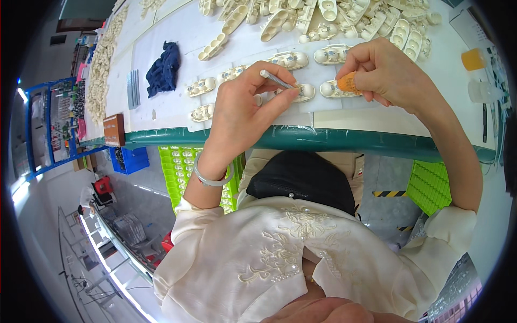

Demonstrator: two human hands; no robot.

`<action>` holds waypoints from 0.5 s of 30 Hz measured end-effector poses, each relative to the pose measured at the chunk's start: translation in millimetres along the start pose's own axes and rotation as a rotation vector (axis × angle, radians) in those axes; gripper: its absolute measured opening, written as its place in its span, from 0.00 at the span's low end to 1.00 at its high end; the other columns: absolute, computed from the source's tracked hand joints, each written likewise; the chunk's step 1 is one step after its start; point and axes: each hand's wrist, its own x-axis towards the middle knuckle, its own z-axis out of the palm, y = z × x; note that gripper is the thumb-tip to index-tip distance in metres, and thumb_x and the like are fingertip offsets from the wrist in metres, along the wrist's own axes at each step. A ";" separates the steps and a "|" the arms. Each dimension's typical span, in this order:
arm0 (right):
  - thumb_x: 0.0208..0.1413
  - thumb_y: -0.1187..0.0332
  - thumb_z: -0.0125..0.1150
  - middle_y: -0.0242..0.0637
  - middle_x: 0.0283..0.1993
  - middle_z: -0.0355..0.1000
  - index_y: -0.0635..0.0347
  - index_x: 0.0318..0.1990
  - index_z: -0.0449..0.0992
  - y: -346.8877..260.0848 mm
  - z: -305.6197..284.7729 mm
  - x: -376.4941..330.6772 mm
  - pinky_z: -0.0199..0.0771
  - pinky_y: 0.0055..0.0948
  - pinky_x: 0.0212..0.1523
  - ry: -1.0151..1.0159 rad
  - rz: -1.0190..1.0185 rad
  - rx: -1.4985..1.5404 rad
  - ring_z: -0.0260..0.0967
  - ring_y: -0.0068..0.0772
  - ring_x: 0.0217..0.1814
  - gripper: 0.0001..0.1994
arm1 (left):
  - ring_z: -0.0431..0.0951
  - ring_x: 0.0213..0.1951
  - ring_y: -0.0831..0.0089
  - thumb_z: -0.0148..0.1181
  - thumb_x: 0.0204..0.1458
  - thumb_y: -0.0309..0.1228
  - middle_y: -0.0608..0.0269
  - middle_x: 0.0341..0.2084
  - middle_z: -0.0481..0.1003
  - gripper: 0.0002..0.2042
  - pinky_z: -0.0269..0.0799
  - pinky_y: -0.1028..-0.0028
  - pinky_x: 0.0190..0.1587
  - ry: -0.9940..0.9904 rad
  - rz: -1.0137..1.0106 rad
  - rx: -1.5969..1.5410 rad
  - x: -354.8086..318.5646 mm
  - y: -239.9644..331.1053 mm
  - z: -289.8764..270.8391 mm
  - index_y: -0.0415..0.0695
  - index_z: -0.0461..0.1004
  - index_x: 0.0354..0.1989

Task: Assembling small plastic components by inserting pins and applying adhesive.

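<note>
My left hand (245, 105) is closed around a slim silver rod-like tool (276, 79), pinched between thumb and fingers. The tool's tip points toward a cream oval part (306, 92) with round cups, though the fingers hide some of it. My right hand (388, 75) pinches a small orange lump (347, 82), which looks like sponge or putty, at another cream oval part (329, 89). Whether the lump presses on that part I cannot tell. Similar parts lie in two rows on a pale sheet, among them one at the left end (201, 86).
A heap of cream parts (274, 26) covers the far side of the table. To the left lie a dark blue cloth (163, 70), metal strips (133, 89) and a brown block (113, 129). At right stand a yellow cup (473, 60) and a clear cup (479, 91). A green edge (344, 141) borders the table.
</note>
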 end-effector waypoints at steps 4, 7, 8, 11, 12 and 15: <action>0.43 0.71 0.58 0.31 0.15 0.64 0.65 0.27 0.74 1.0 2.0 0.1 0.52 0.16 0.11 0.024 0.010 0.022 0.55 0.14 0.12 0.06 | 0.79 0.30 0.75 0.62 0.44 0.26 0.62 0.25 0.76 0.08 0.72 0.80 0.37 0.028 0.042 -0.008 1.7 -5.7 0.8 0.40 0.72 0.32; 0.43 0.71 0.58 0.31 0.15 0.64 0.65 0.27 0.74 1.7 2.2 0.2 0.52 0.16 0.11 0.025 0.032 0.034 0.55 0.14 0.12 0.06 | 0.78 0.30 0.76 0.62 0.44 0.26 0.63 0.24 0.76 0.08 0.72 0.80 0.36 0.004 0.025 -0.075 3.0 -8.5 -2.6 0.39 0.72 0.31; 0.43 0.71 0.58 0.31 0.15 0.64 0.65 0.27 0.74 1.4 1.1 0.1 0.52 0.16 0.11 0.023 0.034 0.032 0.55 0.14 0.12 0.06 | 0.77 0.33 0.76 0.61 0.45 0.23 0.62 0.28 0.75 0.08 0.72 0.80 0.39 -0.056 -0.026 -0.089 4.2 -4.7 -5.6 0.37 0.70 0.34; 0.43 0.72 0.57 0.30 0.15 0.64 0.65 0.27 0.74 0.2 -0.5 -0.3 0.51 0.16 0.11 0.001 0.051 0.033 0.54 0.13 0.12 0.06 | 0.76 0.36 0.77 0.60 0.46 0.20 0.61 0.31 0.74 0.09 0.72 0.80 0.41 -0.101 -0.077 -0.153 2.9 -4.9 -8.0 0.35 0.69 0.36; 0.43 0.72 0.57 0.30 0.15 0.64 0.66 0.27 0.74 0.4 -0.4 -0.1 0.51 0.16 0.11 0.007 0.052 0.033 0.54 0.13 0.12 0.05 | 0.76 0.36 0.77 0.60 0.47 0.20 0.61 0.31 0.74 0.09 0.72 0.80 0.41 -0.093 -0.071 -0.204 3.3 -6.3 -7.9 0.35 0.69 0.36; 0.43 0.73 0.57 0.30 0.15 0.64 0.66 0.28 0.75 -2.2 0.9 -1.3 0.50 0.15 0.11 0.017 0.057 0.035 0.54 0.13 0.12 0.05 | 0.78 0.30 0.79 0.62 0.45 0.24 0.65 0.23 0.75 0.08 0.73 0.81 0.35 -0.032 -0.016 -0.234 4.3 -14.1 -4.3 0.38 0.70 0.33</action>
